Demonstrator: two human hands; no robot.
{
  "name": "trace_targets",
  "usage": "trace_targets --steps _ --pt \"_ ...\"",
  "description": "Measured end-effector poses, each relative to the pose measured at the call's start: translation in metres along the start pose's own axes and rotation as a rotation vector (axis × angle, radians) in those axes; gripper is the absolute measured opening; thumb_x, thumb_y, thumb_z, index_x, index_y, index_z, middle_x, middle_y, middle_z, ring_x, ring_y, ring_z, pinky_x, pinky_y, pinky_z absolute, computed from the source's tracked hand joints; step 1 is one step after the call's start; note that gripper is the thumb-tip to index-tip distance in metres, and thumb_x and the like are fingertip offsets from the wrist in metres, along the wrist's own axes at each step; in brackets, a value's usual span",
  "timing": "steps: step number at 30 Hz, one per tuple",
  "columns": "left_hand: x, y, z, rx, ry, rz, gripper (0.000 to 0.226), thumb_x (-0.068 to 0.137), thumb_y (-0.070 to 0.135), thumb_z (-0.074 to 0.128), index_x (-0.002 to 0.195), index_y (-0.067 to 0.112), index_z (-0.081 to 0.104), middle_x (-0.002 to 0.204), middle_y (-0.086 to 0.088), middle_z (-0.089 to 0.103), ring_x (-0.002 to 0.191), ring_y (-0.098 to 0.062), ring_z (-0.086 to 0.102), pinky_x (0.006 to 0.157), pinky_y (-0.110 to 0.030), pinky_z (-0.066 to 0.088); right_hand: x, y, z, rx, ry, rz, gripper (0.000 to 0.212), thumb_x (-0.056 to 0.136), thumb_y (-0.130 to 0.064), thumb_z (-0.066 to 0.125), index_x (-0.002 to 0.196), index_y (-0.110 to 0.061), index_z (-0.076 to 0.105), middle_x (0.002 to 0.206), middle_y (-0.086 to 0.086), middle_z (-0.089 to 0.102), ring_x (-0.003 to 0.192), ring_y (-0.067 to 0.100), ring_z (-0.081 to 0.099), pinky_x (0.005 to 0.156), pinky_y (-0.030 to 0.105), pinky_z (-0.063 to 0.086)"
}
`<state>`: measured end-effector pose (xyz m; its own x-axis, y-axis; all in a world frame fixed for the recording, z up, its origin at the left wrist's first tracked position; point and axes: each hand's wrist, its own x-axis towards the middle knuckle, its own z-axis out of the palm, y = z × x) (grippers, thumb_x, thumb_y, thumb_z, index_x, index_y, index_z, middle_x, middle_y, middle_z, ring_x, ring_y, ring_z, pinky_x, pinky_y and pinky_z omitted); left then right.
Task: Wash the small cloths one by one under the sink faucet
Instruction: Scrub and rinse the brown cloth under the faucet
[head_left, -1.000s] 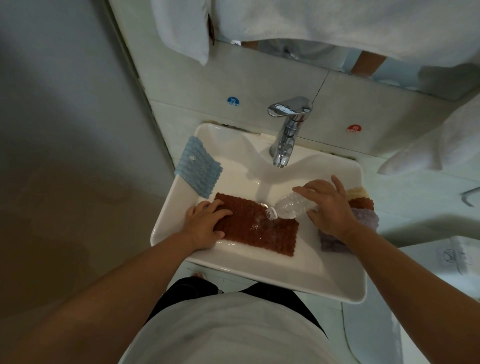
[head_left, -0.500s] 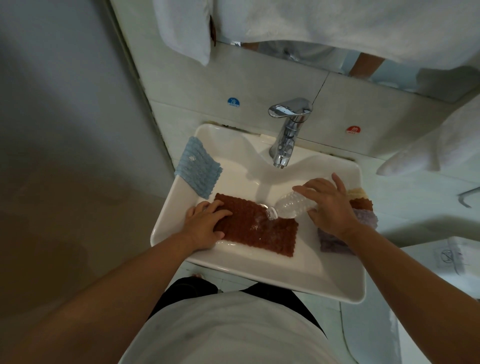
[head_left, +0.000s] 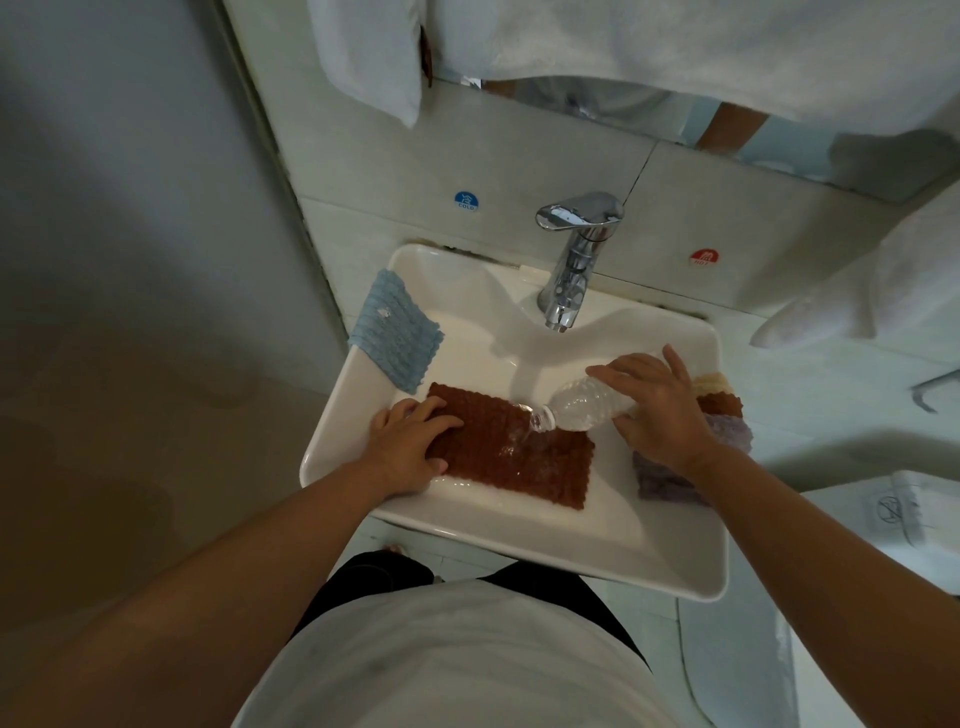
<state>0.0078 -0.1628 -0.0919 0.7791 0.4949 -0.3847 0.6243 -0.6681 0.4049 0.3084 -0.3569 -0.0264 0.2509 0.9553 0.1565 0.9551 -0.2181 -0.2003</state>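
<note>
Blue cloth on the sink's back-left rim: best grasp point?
Pinch the blue cloth at its lower corner, which lies inside the sink, coming from above. It drapes flat over the rim, so only an edge gives the fingers purchase.

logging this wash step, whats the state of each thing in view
brown cloth: spread flat in the sink, wet
bottle: tipped, pouring water onto the brown cloth
left hand: pressing the brown cloth's end
right hand: gripping the bottle
blue cloth: draped over the sink rim
faucet: no water seen running
</note>
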Motion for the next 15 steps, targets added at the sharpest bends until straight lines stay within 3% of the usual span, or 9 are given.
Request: trace_targets --steps 9,12,15 --pt "-0.001 0.001 0.000 -0.006 -0.003 -0.009 0.065 0.090 0.040 0.069 0.147 0.048 0.041 0.162 0.017 0.019 0.148 -0.022 0.015 0.117 -0.043 0.008 -0.003 -0.006 0.003 0.292 0.104 0.079 0.065 0.071 -0.006 0.089 0.131 -0.017 0.065 0.127 0.001 0.066 0.124 0.025 0.056 0.118 0.067 0.020" --pt "-0.001 0.001 0.000 -0.008 -0.002 -0.006 0.064 0.090 0.040 0.069 0.147 0.048 0.041 0.162 0.017 0.019 0.148 -0.022 0.015 0.117 -0.043 0.008 -0.003 -0.014 -0.004 0.419 0.151 0.124 0.063 0.073 -0.008 0.089 0.129 -0.013 0.063 0.125 -0.006 0.062 0.118 0.023 0.059 0.114 0.053 0.031" --pt "0.000 0.001 -0.001 -0.008 -0.003 -0.012 0.064 0.090 0.040 0.069 0.146 0.049 0.041 0.162 0.018 0.019 0.148 -0.022 0.015 0.117 -0.043 0.008 -0.001 -0.014 -0.009 0.556 0.167 0.274 0.064 0.074 -0.011 0.089 0.130 -0.017 0.058 0.122 -0.006 0.063 0.110 0.012 0.058 0.098 0.030 0.046"
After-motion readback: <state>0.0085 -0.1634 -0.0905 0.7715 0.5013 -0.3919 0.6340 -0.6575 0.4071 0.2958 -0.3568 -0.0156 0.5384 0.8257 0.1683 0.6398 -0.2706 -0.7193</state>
